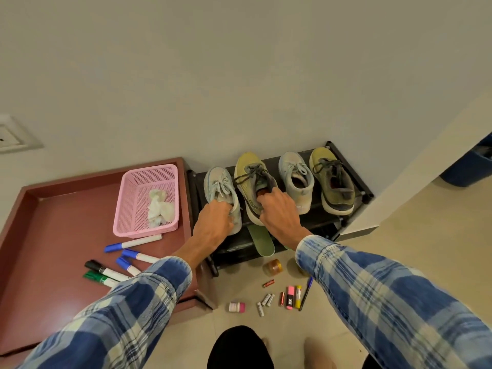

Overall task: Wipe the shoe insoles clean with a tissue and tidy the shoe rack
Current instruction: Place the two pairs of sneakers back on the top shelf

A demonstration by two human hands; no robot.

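Note:
Several shoes stand in a row on a black shoe rack [348,221] against the wall. My left hand [214,222] grips the heel of a light blue shoe [219,186] at the left end. My right hand [279,211] holds the heel opening of a yellow-green shoe [250,171] beside it. Another light blue shoe [295,174] and another yellow-green shoe [332,177] stand to the right, untouched. A green insole [262,242] lies on a lower shelf under my hands. Crumpled tissues [159,207] sit in a pink basket [127,217].
The pink basket rests on a maroon tray table [53,222] left of the rack, with several markers [117,265] in front of it. On the floor lie batteries [266,300], a pink highlighter [290,296], a pen [306,292], a small jar [273,267] and a small bottle [236,307].

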